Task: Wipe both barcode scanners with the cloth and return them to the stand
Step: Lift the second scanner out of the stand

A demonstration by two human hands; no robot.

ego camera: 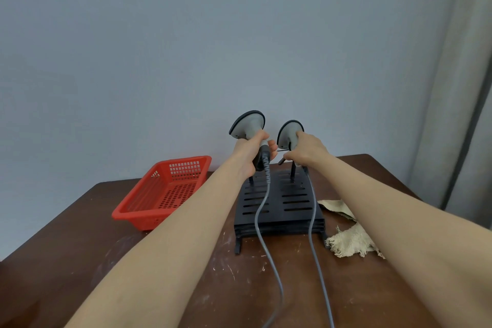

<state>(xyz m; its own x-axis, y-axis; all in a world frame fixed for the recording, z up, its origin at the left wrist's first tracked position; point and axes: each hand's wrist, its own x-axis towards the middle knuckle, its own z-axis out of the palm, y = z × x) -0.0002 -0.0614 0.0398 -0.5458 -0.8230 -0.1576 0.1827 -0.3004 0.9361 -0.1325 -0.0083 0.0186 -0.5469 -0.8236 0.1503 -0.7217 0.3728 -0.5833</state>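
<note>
Two grey barcode scanners with dark rims stand head-up over a black slotted stand (279,210) at the middle of the brown table. My left hand (251,153) is wrapped around the handle of the left scanner (247,125). My right hand (306,152) grips the handle of the right scanner (288,132). Whether either scanner rests on its peg or is lifted slightly off it, I cannot tell. Grey cables (262,205) run from both handles over the stand toward me. A frayed beige cloth (348,241) lies on the table just right of the stand, partly under my right forearm.
A red perforated plastic basket (162,192) sits on the table (133,261) left of the stand. A grey-blue wall rises right behind the table, and a grey curtain (458,88) hangs at the far right. The tabletop shows white scuffs near me.
</note>
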